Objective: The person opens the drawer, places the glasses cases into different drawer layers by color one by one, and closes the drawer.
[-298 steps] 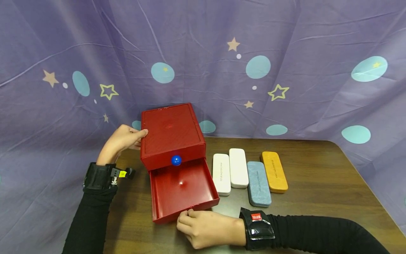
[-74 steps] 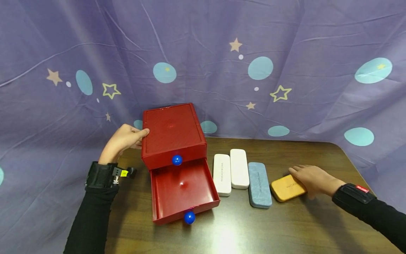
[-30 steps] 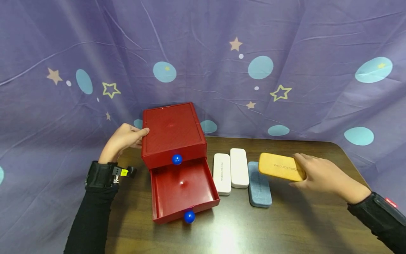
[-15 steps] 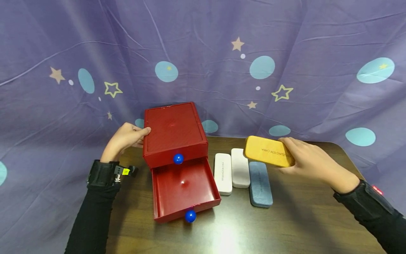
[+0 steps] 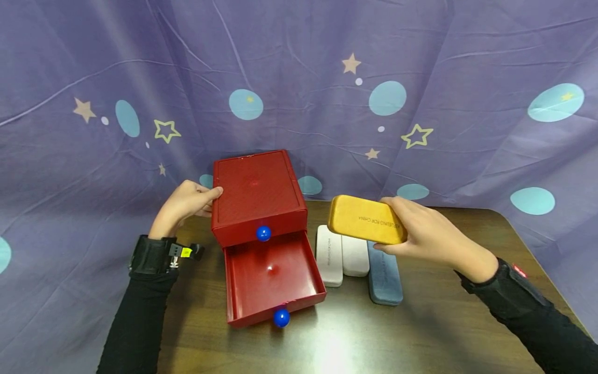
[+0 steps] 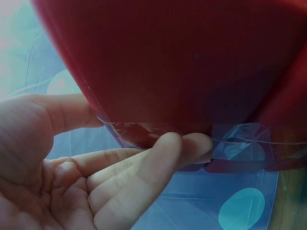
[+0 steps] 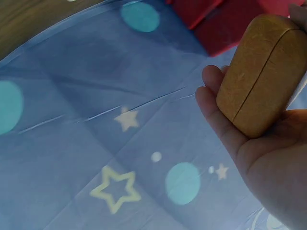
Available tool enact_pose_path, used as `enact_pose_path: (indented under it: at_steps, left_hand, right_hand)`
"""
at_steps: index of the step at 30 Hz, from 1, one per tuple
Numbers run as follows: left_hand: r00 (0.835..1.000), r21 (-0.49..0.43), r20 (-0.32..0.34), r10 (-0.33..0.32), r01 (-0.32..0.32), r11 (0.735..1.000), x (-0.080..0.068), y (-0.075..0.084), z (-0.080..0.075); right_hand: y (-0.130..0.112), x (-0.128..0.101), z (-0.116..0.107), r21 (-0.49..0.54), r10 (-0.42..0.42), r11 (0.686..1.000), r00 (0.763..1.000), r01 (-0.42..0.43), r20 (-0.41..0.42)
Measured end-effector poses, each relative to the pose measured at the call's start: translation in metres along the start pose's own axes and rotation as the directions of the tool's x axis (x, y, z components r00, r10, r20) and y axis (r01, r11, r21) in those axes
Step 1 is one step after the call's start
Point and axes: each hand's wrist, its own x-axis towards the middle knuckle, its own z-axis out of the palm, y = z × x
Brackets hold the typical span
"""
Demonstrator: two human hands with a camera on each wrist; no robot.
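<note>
A red two-drawer box (image 5: 254,195) stands on the dark wooden table (image 5: 420,332); its lower drawer (image 5: 273,283) is pulled out, with nothing in it, and carries a blue knob (image 5: 281,318). My left hand (image 5: 184,205) holds the box's left side, thumb on the top edge; in the left wrist view the fingers (image 6: 158,158) press against the red wall (image 6: 192,62). My right hand (image 5: 420,234) grips a yellow glasses case (image 5: 366,219) in the air, above the white cases and right of the box. The same yellow case (image 7: 261,72) shows in the right wrist view.
Two white glasses cases (image 5: 328,254) (image 5: 355,255) and a blue-grey one (image 5: 385,272) lie side by side right of the drawer. The upper drawer is closed, with its own blue knob (image 5: 263,234). A purple star-patterned cloth (image 5: 327,93) hangs behind and around the table.
My right hand picked the yellow case off the table's right side, lifted it, and carried it left toward the red box. The left hand stayed on the box.
</note>
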Motion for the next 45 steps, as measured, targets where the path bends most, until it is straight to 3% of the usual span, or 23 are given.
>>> enact_pose_path:
  at_steps: [21, 30, 39, 45]
  left_hand:
    - [1.0, 0.042, 0.002, -0.008, 0.008, 0.999, -0.002, 0.002, -0.001]
    - [1.0, 0.043, 0.009, -0.008, 0.008, 0.999, -0.002, 0.001, -0.002]
    - [1.0, 0.045, 0.002, -0.01, 0.01, 0.999, -0.002, 0.001, -0.001]
    - [1.0, 0.037, 0.011, -0.009, 0.008, 0.999, -0.001, -0.001, -0.001]
  right_hand:
    - [-0.053, 0.044, 0.017, 0.097, -0.141, 0.986, 0.988, 0.134, 0.065]
    - [-0.074, 0.056, 0.028, 0.061, -0.237, 0.972, 0.951, 0.229, 0.199]
    - [-0.089, 0.069, 0.034, 0.007, -0.22, 0.973, 0.917, 0.23, 0.333]
    - [-0.096, 0.074, 0.04, -0.018, -0.193, 0.974, 0.876, 0.224, 0.442]
